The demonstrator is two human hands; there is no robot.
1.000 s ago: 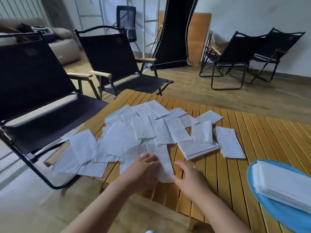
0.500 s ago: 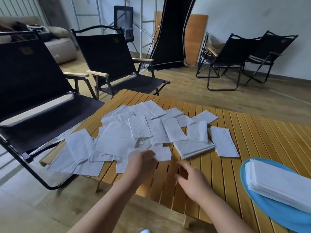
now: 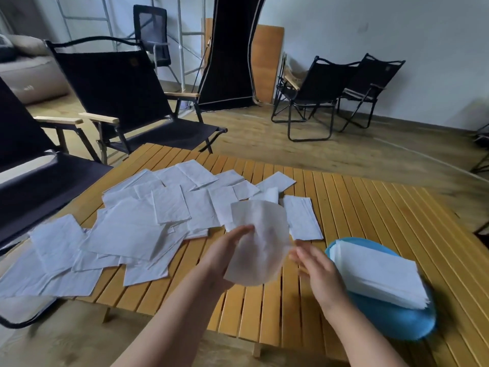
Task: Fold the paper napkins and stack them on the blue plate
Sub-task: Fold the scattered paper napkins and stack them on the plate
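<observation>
— Two black folding camp chairs point(image 3: 116, 102) stand off the left edge of the slatted yellow wooden tabletop point(image 3: 352, 207), and two more black chairs point(image 3: 333, 94) sit by the far white wall. What lies on the slats?

— Mostly a loose spread of unfolded white paper napkins point(image 3: 127, 234), overlapping one another across the left half of the tabletop and spilling past its left edge. Beside the spread, toward the middle, lies a small pile of folded white napkins point(image 3: 301, 218).

— And the round blue plate point(image 3: 391, 321)?

— Near the front right corner, carrying a neat stack of folded white napkins point(image 3: 378, 274) that covers most of it.

— What are the hands doing?

— Both are raised above the front edge. The left hand point(image 3: 225, 258) pinches one blurred white paper napkin point(image 3: 258, 242) between thumb and fingers, holding it up off the slats. The right hand point(image 3: 315, 266) is at the sheet's right edge with fingers spread and only slightly bent; motion blur hides whether it has hold of the paper, so I cannot tell.
</observation>
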